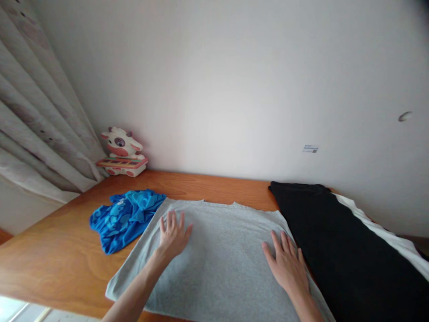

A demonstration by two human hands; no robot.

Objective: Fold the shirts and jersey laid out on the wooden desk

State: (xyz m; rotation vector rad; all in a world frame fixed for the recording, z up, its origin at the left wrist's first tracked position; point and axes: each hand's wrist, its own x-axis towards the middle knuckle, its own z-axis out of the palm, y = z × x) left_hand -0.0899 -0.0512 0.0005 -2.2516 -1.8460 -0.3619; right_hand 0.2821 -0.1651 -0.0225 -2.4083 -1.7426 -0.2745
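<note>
- 1 grey cloth (224, 255): lying flat on the near middle of the wooden table (50, 255), its near edge reaching the table's near side.
- 1 left hand (174, 237): resting palm down on the cloth's left part, fingers spreading apart, thumb pointing right.
- 1 right hand (288, 264): resting palm down near the cloth's right edge, fingers also spreading, thumb pointing left; neither hand is pinching anything.
- 1 blue cloth (129, 217): lying crumpled to the left, close by the grey cloth's far left corner; from here I am not managing to tell whether they are touching.
- 1 black cloth (348, 250): stretching flat just beside the grey cloth, to the right.
- 1 white cloth (378, 230): showing along the black cloth's right edge.
- 1 cow-shaped toy keyboard (122, 154): standing at the far left, near the curtain (40, 103).
</note>
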